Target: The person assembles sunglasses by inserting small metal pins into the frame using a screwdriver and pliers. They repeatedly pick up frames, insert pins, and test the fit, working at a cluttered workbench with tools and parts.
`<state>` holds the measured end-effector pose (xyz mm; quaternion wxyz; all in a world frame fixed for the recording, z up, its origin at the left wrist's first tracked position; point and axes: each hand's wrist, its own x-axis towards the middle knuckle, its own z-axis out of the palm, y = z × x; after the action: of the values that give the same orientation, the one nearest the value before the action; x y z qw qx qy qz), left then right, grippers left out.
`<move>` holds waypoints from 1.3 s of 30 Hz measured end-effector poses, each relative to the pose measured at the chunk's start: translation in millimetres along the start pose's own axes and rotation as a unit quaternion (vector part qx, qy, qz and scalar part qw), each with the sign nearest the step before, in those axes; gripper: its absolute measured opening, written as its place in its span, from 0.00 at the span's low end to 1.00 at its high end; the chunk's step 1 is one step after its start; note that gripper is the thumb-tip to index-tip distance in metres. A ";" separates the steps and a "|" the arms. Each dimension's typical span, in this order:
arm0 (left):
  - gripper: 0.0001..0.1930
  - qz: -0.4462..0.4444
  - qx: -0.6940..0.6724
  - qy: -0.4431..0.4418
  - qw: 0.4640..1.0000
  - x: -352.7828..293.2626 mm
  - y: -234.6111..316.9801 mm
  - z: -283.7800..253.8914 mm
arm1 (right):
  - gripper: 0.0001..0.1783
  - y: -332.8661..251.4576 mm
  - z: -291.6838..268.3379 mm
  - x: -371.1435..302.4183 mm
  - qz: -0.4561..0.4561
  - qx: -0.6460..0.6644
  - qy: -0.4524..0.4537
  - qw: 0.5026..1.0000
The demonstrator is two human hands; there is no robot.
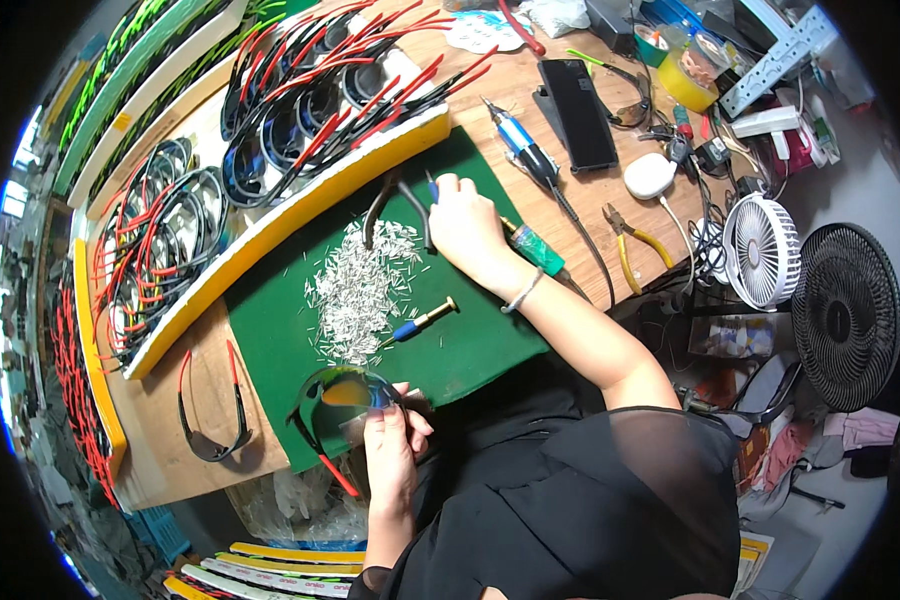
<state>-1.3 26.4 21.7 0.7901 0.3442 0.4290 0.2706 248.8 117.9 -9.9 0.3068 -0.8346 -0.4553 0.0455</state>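
My left hand (395,440) grips a pair of wraparound sunglasses (342,395) by one end, over the near edge of the green mat (480,345). The glasses have a dark frame, tinted lenses and a red temple tip. My right hand (465,225) is closed at the far side of the mat; a small blue piece shows at its fingertips, too hidden to name. Beside those fingers lies a black curved two-legged tool (398,195), like plier handles. A heap of small silvery pins (360,300) covers the mat's middle. Near it rests a blue-and-brass screwdriver (420,322).
Yellow-edged trays hold stacked glasses (300,130) at the far left. Another pair of glasses (213,415) lies left of the mat. To the right are an electric screwdriver (520,145), a phone (578,115), yellow-handled cutters (630,245), a white fan (763,250) and tape rolls (688,82).
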 end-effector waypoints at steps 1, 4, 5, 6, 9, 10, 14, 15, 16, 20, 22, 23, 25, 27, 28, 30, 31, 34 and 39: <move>0.13 -0.006 -0.012 0.010 1.000 1.3 0.0 3.7 | 0.13 1.4 -0.5 -0.2 -0.009 -0.035 -0.012 0.999; 0.11 -0.006 -0.052 0.037 0.998 6.5 -4.3 10.5 | 0.15 -5.9 -34.2 -20.2 -0.126 -0.036 0.012 0.991; 0.12 0.006 -0.049 0.050 0.997 7.1 -4.8 12.2 | 0.14 2.0 -46.1 -26.9 -0.147 -0.017 0.012 0.989; 0.11 0.020 -0.051 0.043 0.998 7.0 -6.2 7.9 | 0.14 13.3 -59.1 -31.6 -0.171 0.002 0.012 0.985; 0.12 0.053 -0.065 0.059 0.995 9.0 -7.0 -8.2 | 0.13 68.9 -107.2 -42.6 -0.104 -0.010 0.046 0.993; 0.12 0.066 -0.054 0.079 0.993 12.5 -4.8 -10.5 | 0.14 89.3 -124.5 -48.5 -0.060 -0.064 0.062 0.994; 0.11 0.133 0.063 0.145 0.978 28.0 8.0 -27.5 | 0.19 153.8 -138.5 -82.4 0.042 -0.152 0.051 0.986; 0.10 0.155 0.109 0.152 0.970 32.3 10.4 -30.1 | 0.20 160.6 -135.7 -89.6 0.001 -0.170 0.073 0.983; 0.10 0.164 0.073 0.167 0.969 35.6 14.7 -30.8 | 0.21 159.9 -131.6 -94.0 -0.005 -0.185 0.083 0.979; 0.16 0.296 0.141 0.112 0.938 41.6 37.2 -47.4 | 0.15 164.3 -129.8 -99.5 -0.061 -0.233 0.052 0.969; 0.17 0.309 0.177 0.046 0.933 50.2 51.6 -54.2 | 0.11 178.8 -132.5 -97.9 -0.063 -0.235 0.106 0.964; 0.16 0.253 0.092 0.052 0.962 49.2 54.0 -63.3 | 0.11 174.2 -134.9 -97.3 0.009 -0.168 0.091 0.982; 0.08 0.248 0.188 0.119 0.943 42.3 47.9 -59.8 | 0.14 166.0 -144.2 -100.5 0.091 0.001 0.110 0.990; 0.07 0.183 0.224 0.125 0.949 52.7 29.7 -64.6 | 0.14 112.9 -148.1 -100.7 0.144 0.389 0.118 0.902; 0.05 0.172 0.181 0.149 0.957 49.2 32.3 -43.0 | 0.19 78.2 -144.5 -100.6 0.096 0.377 0.113 0.914; 0.08 0.123 0.155 0.108 0.974 43.0 26.9 -21.4 | 0.31 20.1 -122.9 -101.4 -0.025 0.370 0.079 0.925; 0.09 0.092 0.124 0.082 0.985 39.9 24.4 -6.2 | 0.36 1.1 -108.1 -103.1 -0.096 0.372 0.049 0.922; 0.10 0.002 -0.027 0.035 0.999 35.9 12.1 18.8 | 0.36 -32.3 -60.6 -115.2 -0.233 0.378 0.008 0.896; 0.06 -0.003 -0.139 0.003 0.990 39.5 -5.6 29.8 | 0.30 -57.5 -38.9 -110.1 -0.362 0.312 0.067 0.876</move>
<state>44.4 42.2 9.7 0.8300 0.2287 0.3905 0.3261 156.6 35.7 30.9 0.5759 -0.4733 -0.6664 0.0149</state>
